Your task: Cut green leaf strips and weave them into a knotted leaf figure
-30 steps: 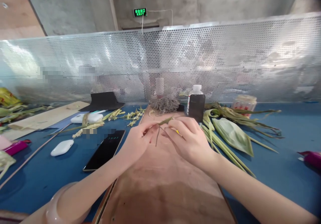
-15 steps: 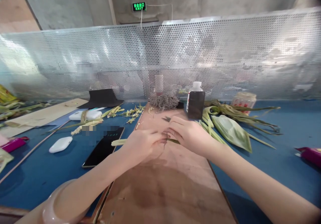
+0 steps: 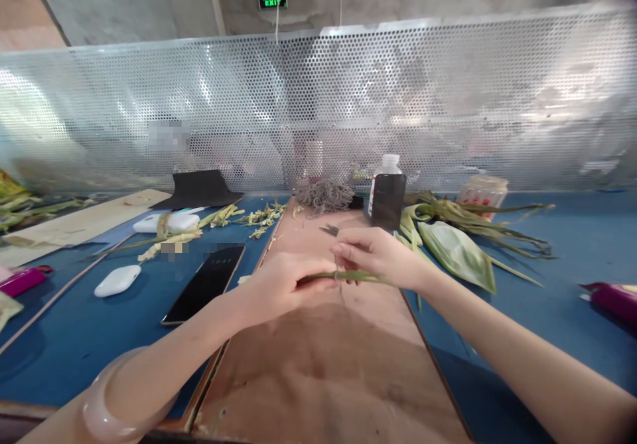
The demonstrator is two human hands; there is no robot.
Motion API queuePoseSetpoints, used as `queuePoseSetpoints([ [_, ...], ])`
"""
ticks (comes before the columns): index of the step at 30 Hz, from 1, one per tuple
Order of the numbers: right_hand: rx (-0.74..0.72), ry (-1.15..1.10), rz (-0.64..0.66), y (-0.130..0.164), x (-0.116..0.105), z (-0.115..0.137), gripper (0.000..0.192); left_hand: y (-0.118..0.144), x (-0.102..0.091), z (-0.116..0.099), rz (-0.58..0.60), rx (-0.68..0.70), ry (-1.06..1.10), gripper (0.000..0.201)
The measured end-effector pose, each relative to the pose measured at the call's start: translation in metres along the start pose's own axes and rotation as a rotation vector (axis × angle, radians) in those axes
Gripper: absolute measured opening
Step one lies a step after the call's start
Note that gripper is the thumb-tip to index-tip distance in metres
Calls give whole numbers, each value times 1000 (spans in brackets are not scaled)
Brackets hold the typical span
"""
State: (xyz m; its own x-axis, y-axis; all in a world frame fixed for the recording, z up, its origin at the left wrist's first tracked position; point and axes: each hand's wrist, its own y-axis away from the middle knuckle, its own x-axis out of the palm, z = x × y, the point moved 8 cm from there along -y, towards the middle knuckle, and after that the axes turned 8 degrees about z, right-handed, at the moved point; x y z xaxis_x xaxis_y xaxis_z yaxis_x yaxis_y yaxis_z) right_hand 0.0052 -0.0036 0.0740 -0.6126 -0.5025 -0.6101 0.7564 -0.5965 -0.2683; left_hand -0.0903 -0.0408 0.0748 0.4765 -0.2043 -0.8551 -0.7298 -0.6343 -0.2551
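My left hand (image 3: 279,281) is closed around a narrow green leaf strip (image 3: 361,276), which sticks out to the right over the wooden board. A thin grey string (image 3: 341,291) crosses the strip just beyond my left fingertips, and one end dangles below. My right hand (image 3: 375,255) is above the strip with thumb and fingers pinched on the string; its other fingers are partly hidden. Behind my right hand, the dark points of what look like scissors (image 3: 328,230) show on the board.
A tangle of grey string (image 3: 326,196) lies at the board's (image 3: 318,377) far end, near a bottle (image 3: 391,162) with a dark phone (image 3: 389,202) against it. Leaves (image 3: 458,256) lie right; another phone (image 3: 206,285) and a white case (image 3: 118,281) lie left. A perforated metal screen (image 3: 318,99) stands behind.
My right hand has lifted and shifted slightly right, away from my left fingertips. More of the green strip and the string now shows between the hands. The view has tilted down a little.
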Motion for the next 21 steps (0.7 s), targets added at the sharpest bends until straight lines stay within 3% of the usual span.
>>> queuePoseSetpoints([
  [5, -36, -76, -193, 3, 1, 3, 27, 6, -21, 3, -234, -69, 36, 22],
  [11, -78, -61, -343, 8, 8, 10, 26, 13, -33, 10, -395, -171, 141, 22],
  [15, -71, -54, -366, 7, 10, 7, 27, 14, -35, 13, -433, -195, 141, 23],
  [21, -47, -50, -355, 7, 18, 3, 29, 13, -28, 16, -369, -191, 224, 26],
])
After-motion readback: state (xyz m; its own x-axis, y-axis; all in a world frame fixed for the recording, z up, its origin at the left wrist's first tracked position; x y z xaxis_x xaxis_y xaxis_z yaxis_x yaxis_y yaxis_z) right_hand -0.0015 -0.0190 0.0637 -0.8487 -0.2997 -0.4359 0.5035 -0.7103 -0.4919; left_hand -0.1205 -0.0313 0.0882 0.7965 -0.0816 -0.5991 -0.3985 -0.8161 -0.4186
